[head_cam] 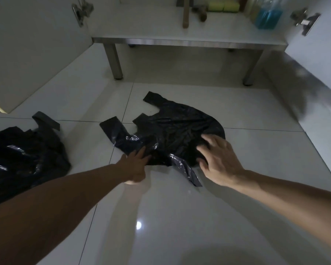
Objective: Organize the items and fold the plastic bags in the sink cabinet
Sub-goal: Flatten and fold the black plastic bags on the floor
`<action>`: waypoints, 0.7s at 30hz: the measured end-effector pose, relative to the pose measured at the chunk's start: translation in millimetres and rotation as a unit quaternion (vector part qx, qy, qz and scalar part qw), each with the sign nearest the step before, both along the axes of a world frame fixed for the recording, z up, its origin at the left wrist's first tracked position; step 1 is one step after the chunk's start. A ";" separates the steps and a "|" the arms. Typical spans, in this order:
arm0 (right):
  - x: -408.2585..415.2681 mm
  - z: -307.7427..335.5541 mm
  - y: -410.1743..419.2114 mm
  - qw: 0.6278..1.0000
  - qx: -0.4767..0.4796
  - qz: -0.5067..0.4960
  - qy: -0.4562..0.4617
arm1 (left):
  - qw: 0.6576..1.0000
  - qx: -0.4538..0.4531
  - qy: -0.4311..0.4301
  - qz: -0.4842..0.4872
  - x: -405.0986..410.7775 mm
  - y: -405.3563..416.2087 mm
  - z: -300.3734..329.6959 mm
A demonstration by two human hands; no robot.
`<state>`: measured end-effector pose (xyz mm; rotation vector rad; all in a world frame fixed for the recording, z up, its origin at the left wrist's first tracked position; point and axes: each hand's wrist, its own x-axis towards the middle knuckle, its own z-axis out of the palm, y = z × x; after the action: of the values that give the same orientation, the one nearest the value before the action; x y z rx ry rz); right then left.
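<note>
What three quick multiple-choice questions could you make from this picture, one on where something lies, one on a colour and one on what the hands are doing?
1. Where does the heap of other bags lie?
A. on the cabinet shelf
B. on the floor, left of the spread-out bag
C. under the right hand

2. What colour is the liquid in the bottle on the cabinet shelf?
A. red
B. blue
C. orange

3. How are the hands on the spread-out bag?
A. both lifted clear of it
B. only the right one touches it
C. both rest on its near edge

Answers: 1 B, the heap sits on the tiles at the far left. 2 B, the bottle shows blue. 3 C, the left hand and the right hand both lie on the plastic with fingers spread.
</note>
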<state>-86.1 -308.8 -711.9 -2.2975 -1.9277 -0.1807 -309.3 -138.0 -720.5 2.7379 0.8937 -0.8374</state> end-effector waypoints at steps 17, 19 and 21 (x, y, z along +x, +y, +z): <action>31.5 6.0 -9.3 0.983 -0.156 -0.027 0.087 | 0.997 0.039 0.065 0.008 -1.6 13.9 -2.4; 12.7 6.4 -15.5 0.953 -0.262 -0.029 0.148 | 0.995 0.072 0.067 0.012 -1.0 13.8 -5.6; -1.9 2.8 -23.4 0.943 -0.323 -0.024 0.080 | 0.994 0.076 0.065 0.033 0.9 14.4 -5.5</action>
<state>-88.0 -332.2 -709.0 -2.6163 -2.0579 0.7194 -308.4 -123.7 -725.9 2.7900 1.1098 -0.9834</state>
